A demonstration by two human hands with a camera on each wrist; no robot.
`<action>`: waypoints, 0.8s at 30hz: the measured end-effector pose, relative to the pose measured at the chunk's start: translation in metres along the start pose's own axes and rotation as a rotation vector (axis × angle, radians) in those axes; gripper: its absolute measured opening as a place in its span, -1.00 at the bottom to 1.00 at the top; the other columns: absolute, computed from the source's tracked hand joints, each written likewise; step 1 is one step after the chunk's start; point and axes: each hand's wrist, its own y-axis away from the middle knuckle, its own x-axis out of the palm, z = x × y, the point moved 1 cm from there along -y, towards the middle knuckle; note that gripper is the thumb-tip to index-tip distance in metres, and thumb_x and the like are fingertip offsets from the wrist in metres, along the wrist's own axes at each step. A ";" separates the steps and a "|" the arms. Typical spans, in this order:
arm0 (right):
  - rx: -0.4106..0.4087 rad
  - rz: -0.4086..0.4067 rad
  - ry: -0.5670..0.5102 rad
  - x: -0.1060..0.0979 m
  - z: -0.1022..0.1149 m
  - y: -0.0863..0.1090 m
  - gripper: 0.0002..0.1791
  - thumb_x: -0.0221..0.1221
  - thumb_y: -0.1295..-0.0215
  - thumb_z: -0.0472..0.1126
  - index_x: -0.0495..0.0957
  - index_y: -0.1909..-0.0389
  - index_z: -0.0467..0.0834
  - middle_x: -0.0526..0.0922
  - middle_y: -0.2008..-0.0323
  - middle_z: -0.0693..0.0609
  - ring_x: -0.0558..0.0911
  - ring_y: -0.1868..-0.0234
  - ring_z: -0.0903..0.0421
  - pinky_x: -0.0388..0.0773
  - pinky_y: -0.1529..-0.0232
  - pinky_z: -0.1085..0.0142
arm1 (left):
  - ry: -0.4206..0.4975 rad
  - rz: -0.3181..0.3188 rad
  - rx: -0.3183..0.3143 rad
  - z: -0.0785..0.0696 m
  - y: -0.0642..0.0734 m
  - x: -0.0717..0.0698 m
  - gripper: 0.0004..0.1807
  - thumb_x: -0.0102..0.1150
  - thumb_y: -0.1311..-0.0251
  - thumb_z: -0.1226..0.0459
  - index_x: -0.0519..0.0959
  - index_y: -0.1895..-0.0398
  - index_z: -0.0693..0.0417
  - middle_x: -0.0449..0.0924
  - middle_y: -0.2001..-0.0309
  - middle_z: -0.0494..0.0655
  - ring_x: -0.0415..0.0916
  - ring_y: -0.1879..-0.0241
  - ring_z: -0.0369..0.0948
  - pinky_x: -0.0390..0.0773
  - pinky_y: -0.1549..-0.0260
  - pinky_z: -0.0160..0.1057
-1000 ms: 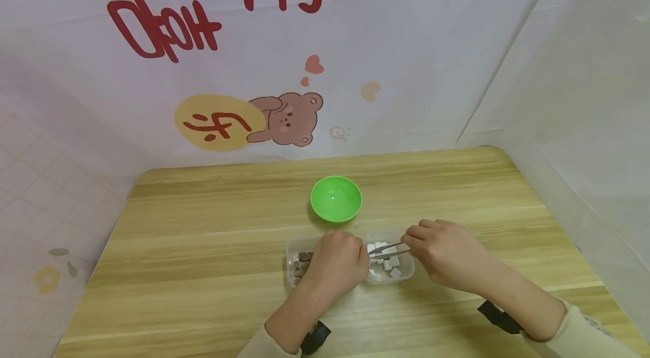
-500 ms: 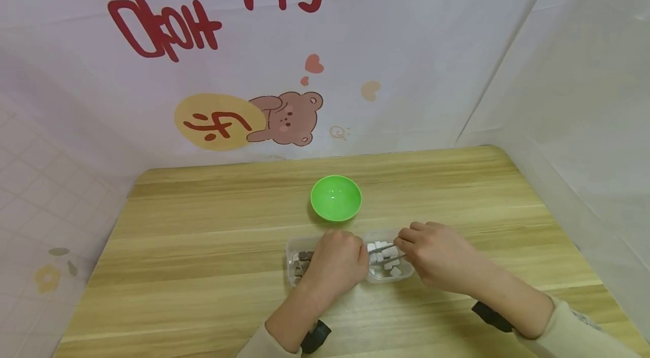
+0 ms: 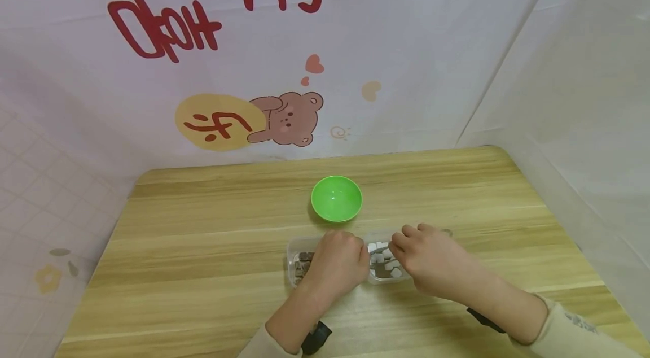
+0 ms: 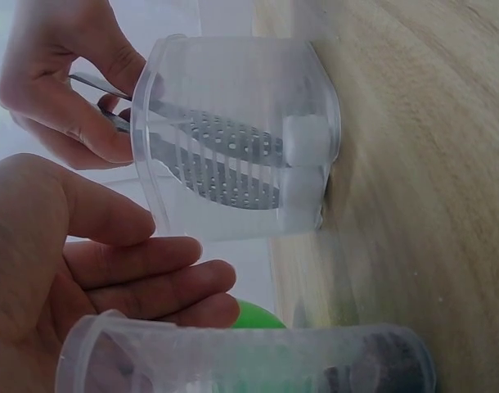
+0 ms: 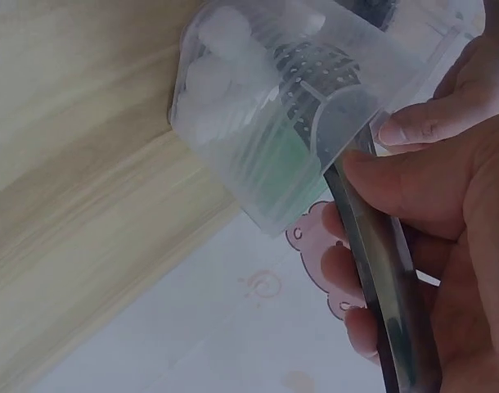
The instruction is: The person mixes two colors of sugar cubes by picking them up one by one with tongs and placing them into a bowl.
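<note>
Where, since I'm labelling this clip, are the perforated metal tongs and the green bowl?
Perforated metal tongs [image 5: 379, 246]: right wrist view, on one arm's handle section.
Green bowl [image 3: 337, 202]: head view, on its inside surface.

The right grip [image 3: 425, 259] has moved left (tongs [image 5: 387, 278] along), hiding more of the white-cube container [image 4: 241, 70].

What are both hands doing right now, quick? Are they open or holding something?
Left hand: open, loosely bent, with nothing seen in its grasp.
Right hand: closed, holding the metal tongs.
</note>
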 end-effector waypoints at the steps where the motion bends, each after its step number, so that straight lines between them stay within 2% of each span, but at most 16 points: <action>1: -0.005 -0.008 0.013 0.000 0.000 -0.001 -0.76 -0.23 0.03 -0.44 0.39 0.58 -0.14 0.21 0.59 0.09 0.07 0.57 0.15 0.03 0.54 0.38 | 0.004 -0.002 -0.001 0.000 0.000 0.000 -0.47 0.20 -0.21 0.35 0.25 0.88 -0.08 0.12 0.80 -0.32 0.19 0.68 -0.28 0.47 0.39 -0.20; 2: -0.008 -0.012 0.019 -0.001 0.001 -0.001 -0.75 -0.28 0.06 -0.44 0.35 0.59 -0.13 0.18 0.59 0.08 0.06 0.57 0.15 0.01 0.54 0.38 | 0.007 -0.002 -0.003 0.000 0.000 0.000 -0.47 0.19 -0.20 0.36 0.25 0.88 -0.08 0.11 0.80 -0.32 0.19 0.69 -0.28 0.47 0.40 -0.21; 5: -0.006 0.000 0.026 -0.001 0.001 0.000 -0.80 -0.21 0.15 -0.43 0.35 0.58 -0.13 0.18 0.59 0.08 0.07 0.57 0.15 0.03 0.53 0.38 | 0.014 0.002 -0.010 0.000 0.000 0.000 -0.48 0.19 -0.21 0.36 0.26 0.88 -0.08 0.13 0.81 -0.32 0.20 0.68 -0.28 0.47 0.40 -0.21; 12: 0.003 -0.004 -0.014 0.002 -0.001 0.004 -0.77 -0.13 0.10 -0.42 0.49 0.50 -0.16 0.29 0.56 0.09 0.14 0.56 0.17 0.07 0.54 0.39 | 0.015 0.004 -0.015 0.000 0.001 0.000 -0.48 0.19 -0.20 0.36 0.26 0.87 -0.09 0.15 0.80 -0.32 0.22 0.68 -0.28 0.50 0.37 -0.18; 18: 0.020 -0.025 -0.055 0.005 -0.003 0.010 -0.69 0.15 0.19 -0.43 0.69 0.33 -0.23 0.56 0.46 0.05 0.37 0.51 0.14 0.23 0.54 0.40 | 0.017 -0.001 -0.005 0.000 0.001 0.000 -0.48 0.19 -0.20 0.36 0.26 0.88 -0.10 0.14 0.80 -0.33 0.21 0.69 -0.30 0.50 0.38 -0.19; 22: 0.045 -0.049 -0.102 0.004 -0.006 0.014 -0.68 0.32 0.21 -0.43 0.70 0.29 -0.25 0.66 0.36 0.01 0.54 0.42 0.10 0.39 0.51 0.37 | 0.012 -0.006 -0.004 0.000 0.001 -0.001 -0.49 0.20 -0.18 0.38 0.27 0.87 -0.09 0.15 0.80 -0.33 0.20 0.69 -0.30 0.51 0.36 -0.19; 24: 0.062 -0.065 -0.135 0.003 -0.007 0.017 -0.70 0.35 0.15 -0.42 0.71 0.27 -0.26 0.69 0.33 0.00 0.59 0.38 0.08 0.47 0.49 0.34 | 0.008 -0.008 -0.004 0.000 0.001 0.000 -0.49 0.20 -0.18 0.37 0.27 0.87 -0.10 0.15 0.80 -0.33 0.20 0.68 -0.29 0.52 0.34 -0.18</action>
